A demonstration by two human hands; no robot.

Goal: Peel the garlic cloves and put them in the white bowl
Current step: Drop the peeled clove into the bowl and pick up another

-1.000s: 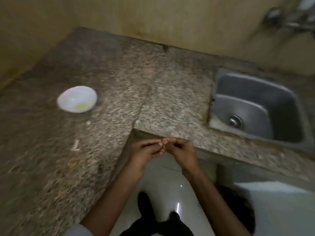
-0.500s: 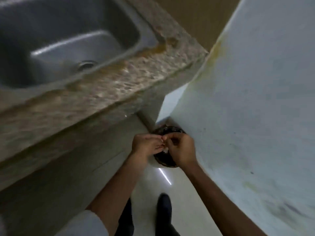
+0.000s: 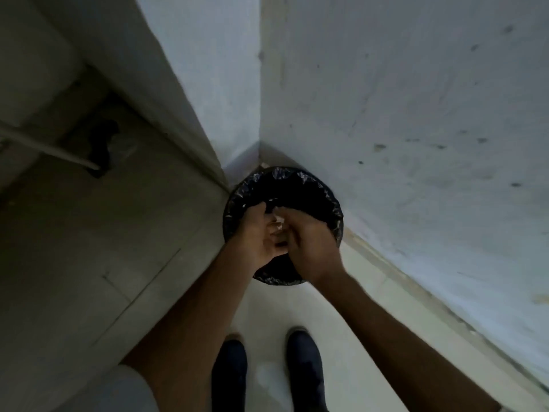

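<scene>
Black plastic liner noted on a round bin (image 3: 315,200) set in the wall corner; positions are given from it. Head view: both hands are held directly above the bin mouth. A pale garlic clove (image 3: 277,223) is pinched between the curled fingers of the left hand (image 3: 255,237) and the right hand (image 3: 312,251); skin and flesh cannot be told apart in the blur. Step judged mid-peel, skins meant for the bin. No white bowl is in view, so cloves done and left cannot be counted; transfer of this clove is judged outstanding. Dark shoes (image 3: 303,370) are seen below the bin. No writing or brand is legible.
</scene>
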